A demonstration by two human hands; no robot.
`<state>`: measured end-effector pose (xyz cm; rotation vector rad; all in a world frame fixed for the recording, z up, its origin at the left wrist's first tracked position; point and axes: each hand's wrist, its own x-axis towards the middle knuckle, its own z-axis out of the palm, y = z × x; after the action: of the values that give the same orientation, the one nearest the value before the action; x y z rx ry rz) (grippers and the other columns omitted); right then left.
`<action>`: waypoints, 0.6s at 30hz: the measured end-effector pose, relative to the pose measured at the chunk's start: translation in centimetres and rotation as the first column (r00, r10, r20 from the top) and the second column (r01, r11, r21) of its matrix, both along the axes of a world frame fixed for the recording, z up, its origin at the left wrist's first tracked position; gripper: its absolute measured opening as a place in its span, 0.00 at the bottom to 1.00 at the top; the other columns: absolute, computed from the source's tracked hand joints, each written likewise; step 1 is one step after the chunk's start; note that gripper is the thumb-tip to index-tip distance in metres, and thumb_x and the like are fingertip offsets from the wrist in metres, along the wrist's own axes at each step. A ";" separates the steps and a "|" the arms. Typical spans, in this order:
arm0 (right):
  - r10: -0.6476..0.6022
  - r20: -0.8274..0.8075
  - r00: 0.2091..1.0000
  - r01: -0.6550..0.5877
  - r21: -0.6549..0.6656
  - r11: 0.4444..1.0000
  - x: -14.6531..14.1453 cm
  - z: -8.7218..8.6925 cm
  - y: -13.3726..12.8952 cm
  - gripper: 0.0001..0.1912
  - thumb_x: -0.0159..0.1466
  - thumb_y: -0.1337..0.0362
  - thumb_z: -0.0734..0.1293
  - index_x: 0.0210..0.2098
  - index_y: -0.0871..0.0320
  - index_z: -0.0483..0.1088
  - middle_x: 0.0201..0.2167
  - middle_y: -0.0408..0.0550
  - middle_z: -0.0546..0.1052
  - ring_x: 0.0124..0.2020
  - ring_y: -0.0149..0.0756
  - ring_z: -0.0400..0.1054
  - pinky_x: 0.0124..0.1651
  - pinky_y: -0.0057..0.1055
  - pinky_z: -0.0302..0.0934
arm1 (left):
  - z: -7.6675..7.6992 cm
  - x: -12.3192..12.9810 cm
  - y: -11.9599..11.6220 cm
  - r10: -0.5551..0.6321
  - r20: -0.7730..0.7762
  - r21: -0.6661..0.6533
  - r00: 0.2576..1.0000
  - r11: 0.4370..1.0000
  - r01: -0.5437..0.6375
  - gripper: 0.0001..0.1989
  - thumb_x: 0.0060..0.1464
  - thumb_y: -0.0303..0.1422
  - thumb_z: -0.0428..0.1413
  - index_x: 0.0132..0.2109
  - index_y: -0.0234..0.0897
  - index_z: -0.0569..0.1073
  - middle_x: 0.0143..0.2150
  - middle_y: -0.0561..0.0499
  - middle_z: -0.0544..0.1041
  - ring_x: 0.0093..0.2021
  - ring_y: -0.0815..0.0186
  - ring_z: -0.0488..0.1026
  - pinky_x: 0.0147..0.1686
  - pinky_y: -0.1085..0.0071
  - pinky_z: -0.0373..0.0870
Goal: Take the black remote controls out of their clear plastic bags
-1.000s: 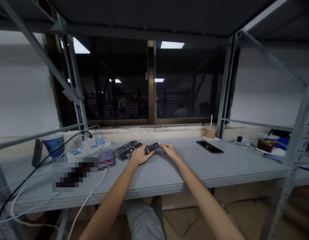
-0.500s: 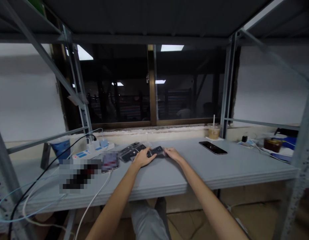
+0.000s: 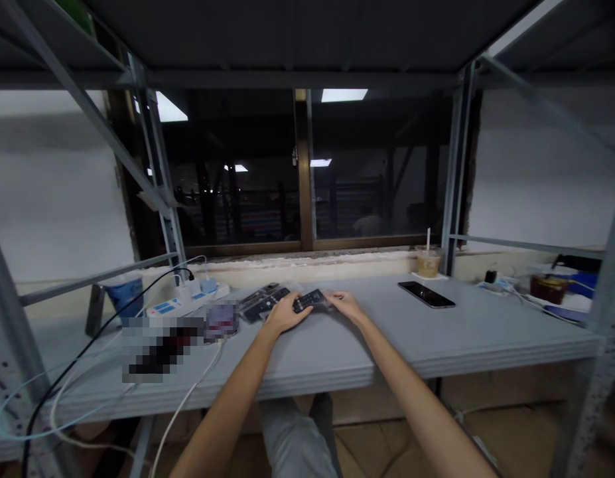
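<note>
Reading clock from dark remote control (image 3: 310, 300), 12 toward window (image 3: 306, 199). Gripping remote in left hand (image 3: 284, 314), fingers wrapped round 9 o'clock end, thumb along 6 o'clock side, over middle of grey table (image 3: 446, 332); cannot tell if touching tabletop. Pinching clear film, small and faint, at remote's 3 o'clock end with right hand (image 3: 345, 305), fingertips pressed together. At 9 o'clock, just beside left hand, more remotes (image 3: 261, 303) overlapping; farther out, white power strip (image 3: 188, 303). Toward 3, well apart, black phone (image 3: 426, 294), flat. Between 2 and 3, straw cup (image 3: 428, 263).
</note>
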<state>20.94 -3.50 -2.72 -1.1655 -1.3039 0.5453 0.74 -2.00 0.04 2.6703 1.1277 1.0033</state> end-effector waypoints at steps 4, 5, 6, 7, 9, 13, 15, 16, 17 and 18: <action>0.033 -0.009 0.999 -0.033 -0.001 0.999 0.1 -0.1 0.0 0.18 0.43 0.51 0.67 0.23 0.62 0.74 0.24 0.50 0.76 0.27 0.35 0.66 0.34 0.32 0.59 | -0.2 0.0 0.2 0.007 -0.061 0.020 0.998 1.000 -0.006 0.22 0.46 0.48 0.53 0.44 0.39 0.67 0.39 0.49 0.75 0.40 0.61 0.72 0.39 0.69 0.66; 0.046 -0.008 0.999 -0.046 -0.005 0.999 0.0 -0.1 0.0 0.18 0.42 0.52 0.68 0.22 0.62 0.74 0.24 0.50 0.76 0.27 0.35 0.66 0.34 0.32 0.59 | -0.2 -0.1 0.2 0.009 -0.082 0.021 0.997 1.000 -0.008 0.21 0.45 0.47 0.54 0.44 0.39 0.67 0.40 0.49 0.75 0.40 0.61 0.72 0.39 0.69 0.66; 0.057 -0.005 0.998 -0.057 -0.009 0.998 0.0 -0.1 0.0 0.18 0.41 0.52 0.68 0.22 0.62 0.74 0.23 0.49 0.75 0.27 0.35 0.66 0.34 0.32 0.59 | -0.2 -0.1 0.3 0.011 -0.100 0.022 0.995 1.000 -0.009 0.21 0.45 0.45 0.54 0.44 0.39 0.67 0.40 0.48 0.75 0.41 0.61 0.72 0.39 0.69 0.66; 0.064 -0.002 0.998 -0.064 -0.013 0.998 0.0 -0.1 0.0 0.17 0.41 0.52 0.68 0.21 0.61 0.74 0.23 0.48 0.75 0.26 0.34 0.66 0.34 0.31 0.59 | -0.3 -0.1 0.4 0.011 -0.113 0.023 0.994 1.000 -0.008 0.20 0.45 0.43 0.55 0.44 0.39 0.67 0.41 0.48 0.75 0.41 0.61 0.72 0.39 0.69 0.66; 0.071 0.005 0.997 -0.071 -0.024 0.997 -0.1 -0.2 -0.1 0.17 0.41 0.52 0.68 0.19 0.61 0.73 0.21 0.47 0.74 0.25 0.33 0.65 0.33 0.31 0.59 | -0.3 0.0 0.5 0.004 -0.122 0.029 0.992 1.000 -0.001 0.19 0.45 0.41 0.54 0.44 0.38 0.67 0.42 0.48 0.75 0.43 0.61 0.72 0.41 0.70 0.66; 0.046 0.012 0.999 -0.046 -0.036 0.998 0.1 -0.2 0.1 0.16 0.42 0.53 0.66 0.18 0.61 0.72 0.19 0.45 0.73 0.23 0.31 0.63 0.31 0.30 0.58 | -0.2 0.1 0.4 -0.018 -0.107 0.044 0.994 0.999 0.023 0.20 0.47 0.42 0.53 0.46 0.38 0.68 0.45 0.48 0.74 0.46 0.61 0.70 0.44 0.69 0.65; 0.017 0.018 1.000 -0.016 -0.042 0.999 0.3 -0.3 0.2 0.15 0.43 0.53 0.66 0.17 0.61 0.72 0.17 0.43 0.71 0.23 0.30 0.62 0.31 0.29 0.57 | -0.1 0.1 0.3 -0.033 -0.112 0.042 0.993 0.998 0.038 0.20 0.47 0.43 0.53 0.46 0.39 0.68 0.45 0.48 0.74 0.46 0.60 0.70 0.45 0.69 0.65; 0.002 0.023 1.000 -0.001 -0.049 0.999 0.4 -0.4 0.3 0.15 0.43 0.54 0.66 0.15 0.61 0.71 0.15 0.42 0.70 0.22 0.30 0.61 0.30 0.29 0.57 | -0.1 0.1 0.2 -0.041 -0.118 0.039 0.992 0.998 0.046 0.20 0.47 0.43 0.53 0.46 0.39 0.68 0.46 0.48 0.74 0.46 0.61 0.70 0.45 0.69 0.65; -0.012 0.029 0.999 0.014 -0.058 0.998 0.5 -0.4 0.3 0.15 0.43 0.54 0.67 0.14 0.61 0.70 0.13 0.41 0.68 0.21 0.30 0.60 0.28 0.29 0.56 | 0.0 0.2 0.2 -0.047 -0.123 0.034 0.991 0.998 0.051 0.20 0.47 0.43 0.54 0.46 0.39 0.68 0.46 0.48 0.73 0.46 0.61 0.70 0.45 0.69 0.65; -0.025 0.036 0.999 0.027 -0.070 0.997 0.6 -0.5 0.4 0.15 0.43 0.54 0.67 0.12 0.61 0.69 0.11 0.40 0.65 0.20 0.29 0.59 0.27 0.29 0.55 | 0.0 0.2 0.2 -0.048 -0.128 0.027 0.991 0.998 0.051 0.20 0.47 0.43 0.54 0.46 0.39 0.68 0.46 0.48 0.73 0.46 0.61 0.70 0.45 0.69 0.65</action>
<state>21.49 -3.12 -3.22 -1.2530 -1.3062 0.5578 0.93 -1.84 0.05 2.8072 1.0696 0.8601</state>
